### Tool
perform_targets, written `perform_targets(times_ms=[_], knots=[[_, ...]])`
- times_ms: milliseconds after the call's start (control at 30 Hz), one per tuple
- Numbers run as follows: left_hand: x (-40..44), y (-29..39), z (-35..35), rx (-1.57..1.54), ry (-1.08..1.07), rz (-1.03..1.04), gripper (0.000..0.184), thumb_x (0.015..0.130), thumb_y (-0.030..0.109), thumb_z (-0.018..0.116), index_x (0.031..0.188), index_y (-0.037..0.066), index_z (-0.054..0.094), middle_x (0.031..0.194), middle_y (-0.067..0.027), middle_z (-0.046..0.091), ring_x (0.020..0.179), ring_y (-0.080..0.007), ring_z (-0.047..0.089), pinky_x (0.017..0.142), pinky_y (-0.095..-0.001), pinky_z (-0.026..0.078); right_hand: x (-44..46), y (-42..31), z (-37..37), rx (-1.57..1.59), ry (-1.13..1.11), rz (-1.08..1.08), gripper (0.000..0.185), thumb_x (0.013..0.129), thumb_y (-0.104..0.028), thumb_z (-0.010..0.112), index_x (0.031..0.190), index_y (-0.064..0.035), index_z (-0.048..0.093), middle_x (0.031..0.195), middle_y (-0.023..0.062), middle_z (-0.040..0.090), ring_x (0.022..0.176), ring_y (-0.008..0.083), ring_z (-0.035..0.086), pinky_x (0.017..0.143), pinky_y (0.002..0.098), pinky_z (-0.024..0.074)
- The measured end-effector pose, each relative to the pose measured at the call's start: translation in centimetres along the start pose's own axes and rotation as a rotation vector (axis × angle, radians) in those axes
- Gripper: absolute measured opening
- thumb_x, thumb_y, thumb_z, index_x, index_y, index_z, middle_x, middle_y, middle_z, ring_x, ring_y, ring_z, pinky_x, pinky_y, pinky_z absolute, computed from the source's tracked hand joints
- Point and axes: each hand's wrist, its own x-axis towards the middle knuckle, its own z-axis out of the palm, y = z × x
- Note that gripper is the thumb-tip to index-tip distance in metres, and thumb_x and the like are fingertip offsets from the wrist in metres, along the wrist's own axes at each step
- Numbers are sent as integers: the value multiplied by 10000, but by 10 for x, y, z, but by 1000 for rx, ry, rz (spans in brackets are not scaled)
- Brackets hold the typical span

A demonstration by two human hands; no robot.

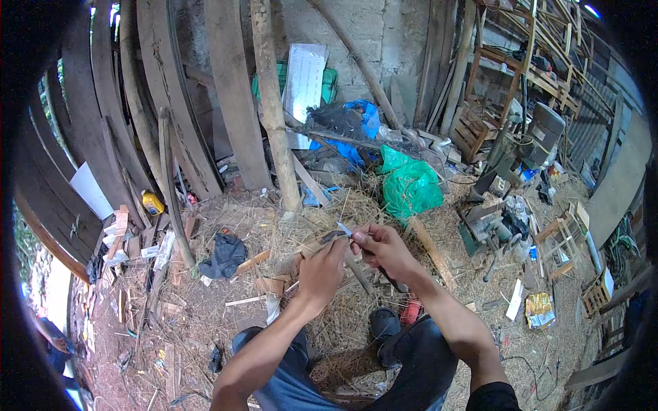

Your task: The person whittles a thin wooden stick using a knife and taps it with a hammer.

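Note:
My right hand (385, 251) is closed, with a pale, pointed, blade-like piece (344, 229) sticking out at its fingertips. A dark handle-like end (393, 281) shows below the same hand; whether the two are one tool is hidden by the fingers. Close beside it, my left hand (322, 272) is closed too, its fingers bent round a dark curved piece (334, 236). A stick-like length (360, 275) shows between the hands, and I cannot tell if it is held. Both hands are raised in front of my knees, nearly touching.
Straw and wood scraps cover the ground. A green plastic bag (412, 186) lies ahead near a wooden post (273, 109). Dark cloth (225, 257) and a yellow container (152, 203) are at left. At right stand a machine (541, 137) and a yellow packet (540, 310).

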Motion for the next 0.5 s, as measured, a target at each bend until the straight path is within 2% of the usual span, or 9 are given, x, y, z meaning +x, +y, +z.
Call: perform_targets(times_ms=[100,167,367,433,500], knots=[[3,0,-1,-18,-4,34,139,888,109,508,964,59,613,890,-158,639,785,-362,616,636,-407,497,1,-4,-4,-45,26,-22,151,919,-189,566,896,-40,564,715,-19,576,487,31,380,413,187,276],[4,-2,2,-111,-49,-18,142,893,109,502,964,59,613,890,-165,641,816,-371,611,659,-414,496,7,1,-14,-28,23,-46,155,920,-194,565,895,-41,568,714,-22,575,481,29,377,410,186,272],[5,1,-4,-213,-121,-86,162,901,129,515,997,36,606,827,-192,635,768,-380,612,648,-410,476,8,-3,-29,-95,33,-61,158,929,-186,545,899,-31,551,702,-15,547,471,32,361,408,191,257],[-2,-7,-10,-212,-141,-126,167,900,134,520,998,33,609,815,-197,633,750,-381,611,635,-402,471,11,-9,-60,-39,373,-225,176,926,-212,554,939,-41,592,724,-14,565,484,28,385,420,190,281],[-4,-15,-15,-202,-155,-164,172,900,140,525,999,31,613,804,-202,630,731,-382,609,623,-395,466,1,-13,-84,11,376,-222,182,927,-218,549,967,-46,592,730,-14,567,503,29,398,429,188,291]])
